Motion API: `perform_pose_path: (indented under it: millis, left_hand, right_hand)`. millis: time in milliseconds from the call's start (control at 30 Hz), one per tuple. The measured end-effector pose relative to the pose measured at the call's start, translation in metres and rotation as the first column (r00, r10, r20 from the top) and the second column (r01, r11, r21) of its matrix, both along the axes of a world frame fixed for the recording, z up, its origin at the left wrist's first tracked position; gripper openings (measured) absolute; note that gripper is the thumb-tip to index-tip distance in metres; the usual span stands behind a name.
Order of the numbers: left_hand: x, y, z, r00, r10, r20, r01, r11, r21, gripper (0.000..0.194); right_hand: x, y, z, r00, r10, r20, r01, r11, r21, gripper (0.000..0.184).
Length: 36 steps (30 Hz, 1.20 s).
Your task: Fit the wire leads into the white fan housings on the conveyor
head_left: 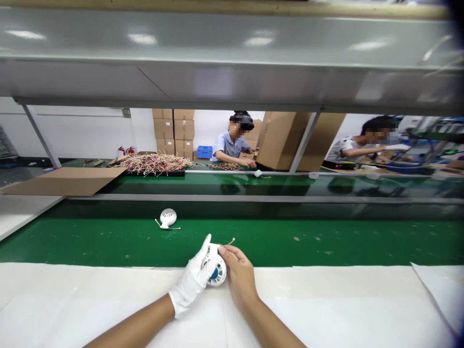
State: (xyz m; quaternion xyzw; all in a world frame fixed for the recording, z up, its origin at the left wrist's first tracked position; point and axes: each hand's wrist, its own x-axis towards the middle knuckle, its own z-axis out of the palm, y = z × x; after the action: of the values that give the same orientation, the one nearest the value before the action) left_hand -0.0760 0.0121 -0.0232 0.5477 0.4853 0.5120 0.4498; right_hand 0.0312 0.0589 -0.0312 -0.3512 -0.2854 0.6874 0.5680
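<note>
Over the white-covered table (311, 309), my white-gloved left hand (194, 280) gripping a round white-and-blue plastic fan (217, 274), my bare right hand (239, 270) pinching its neck (213, 249)

Green belt (344, 241), with grey shelf (217, 43) overhead.
To the left, brown cardboard sheet (68, 182), lying flat near a heap of red and pale wires (155, 163); behind these, two red fire extinguishers (130, 151) and stacked cartons (174, 131), with blue crate (205, 152) just beside. Toward the middle, person in light-blue shirt (230, 145) and dark headset (247, 122), next to large carton (279, 140). Farther right, another person (351, 147) with white glove (397, 147).
</note>
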Motion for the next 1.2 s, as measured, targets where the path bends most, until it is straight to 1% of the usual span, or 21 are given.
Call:
perform_pose_path:
  millis: [133,200,233,300,367,433,500,567,700,867,1000,1067,1133,1200]
  left_hand:
    - [-0.001,-0.001,-0.001,0.986,0.057,-0.158,-0.040,0.993,0.109,0.063]
    - [-0.002,-0.001,-0.002,0.970,0.083,-0.230,-0.052,0.989,0.138,0.062]
    - [-0.003,-0.002,-0.003,0.960,0.094,-0.264,-0.058,0.988,0.143,0.061]
    - [-0.004,-0.001,-0.004,0.946,0.111,-0.303,-0.071,0.988,0.140,0.060]
    - [-0.006,-0.001,-0.005,0.951,0.108,-0.288,-0.075,0.990,0.123,0.060]
    - [-0.007,0.000,-0.005,0.970,0.078,-0.230,-0.059,0.994,0.091,0.061]
    - [-0.009,0.002,-0.006,0.983,0.042,-0.181,-0.030,0.997,0.065,0.063]
    - [-0.010,0.002,-0.006,0.984,0.026,-0.179,-0.015,0.998,0.061,0.064]
    - [-0.009,0.001,-0.006,0.961,0.047,-0.273,-0.013,0.992,0.126,0.063]
    - [-0.006,-0.002,-0.001,0.902,0.099,-0.421,-0.022,0.983,0.182,0.059]
    - [-0.009,0.000,0.003,0.820,0.150,-0.552,0.001,0.965,0.264,0.056]
    - [-0.012,0.002,0.002,0.765,0.185,-0.617,0.025,0.948,0.316,0.056]
    - [-0.014,0.004,-0.002,0.709,0.240,-0.663,0.025,0.931,0.363,0.056]
    - [-0.016,0.005,-0.006,0.686,0.280,-0.672,-0.009,0.926,0.377,0.056]
  right_hand:
    - [-0.001,0.000,0.003,0.998,0.027,-0.053,-0.027,1.000,-0.013,0.027]
    - [-0.001,0.000,0.004,0.997,0.049,-0.057,-0.049,0.999,-0.006,0.026]
    - [0.000,0.001,0.005,0.998,0.053,-0.038,-0.053,0.999,0.006,0.025]
    - [0.002,0.002,0.007,0.998,0.042,0.053,-0.045,0.997,0.057,0.024]
    - [0.005,0.004,0.008,0.986,0.008,0.165,-0.030,0.991,0.131,0.022]
    - [0.006,0.006,0.009,0.976,-0.003,0.217,-0.036,0.984,0.175,0.021]
    - [0.007,0.009,0.007,0.979,0.032,0.201,-0.067,0.983,0.173,0.021]
    - [0.007,0.012,0.003,0.985,0.080,0.154,-0.104,0.982,0.155,0.021]
    - [0.005,0.013,-0.002,0.990,0.134,0.033,-0.137,0.984,0.109,0.022]
    - [0.005,0.012,-0.003,0.977,0.195,-0.084,-0.192,0.981,0.038,0.024]
    - [0.005,0.013,-0.003,0.970,0.213,-0.116,-0.210,0.977,0.031,0.024]
    - [0.005,0.013,-0.003,0.968,0.224,-0.115,-0.221,0.974,0.043,0.023]
    - [0.005,0.012,-0.002,0.965,0.243,-0.099,-0.237,0.969,0.066,0.021]
    - [0.004,0.011,-0.001,0.962,0.266,-0.064,-0.260,0.961,0.089,0.022]
